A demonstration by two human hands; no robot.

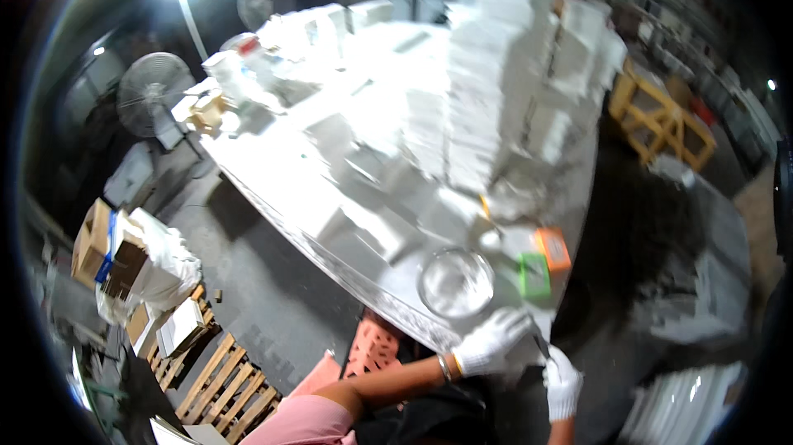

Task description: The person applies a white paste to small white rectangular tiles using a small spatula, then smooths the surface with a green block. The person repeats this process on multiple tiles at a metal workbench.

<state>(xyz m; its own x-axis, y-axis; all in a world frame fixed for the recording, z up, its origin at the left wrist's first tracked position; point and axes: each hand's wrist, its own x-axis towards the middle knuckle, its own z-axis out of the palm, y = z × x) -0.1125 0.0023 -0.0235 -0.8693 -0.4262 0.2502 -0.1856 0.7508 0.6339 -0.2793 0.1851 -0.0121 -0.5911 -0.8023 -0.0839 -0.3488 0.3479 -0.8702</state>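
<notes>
Both of my hands wear white knitted gloves and work close together at the near corner of the table. My left hand [496, 342] reaches in over the table edge with its fingers bent. What it holds is lost in blur against a pale surface. My right hand [562, 383] is closed on a thin dark tool [541, 344], whose tip points up toward my left fingers. Just beyond my left hand stands a round clear bowl [455, 282] with whitish contents. A green box [534, 275] and an orange box [553, 248] sit to its right.
Tall stacks of white blocks [487, 73] rise on the white table [289, 205], with loose white pieces nearer. A salmon-coloured plastic chair [372, 350] is by the table edge. Wooden pallets [223, 391], cartons [92, 239] and a standing fan [153, 94] are at left; a yellow wooden frame [661, 119] at right.
</notes>
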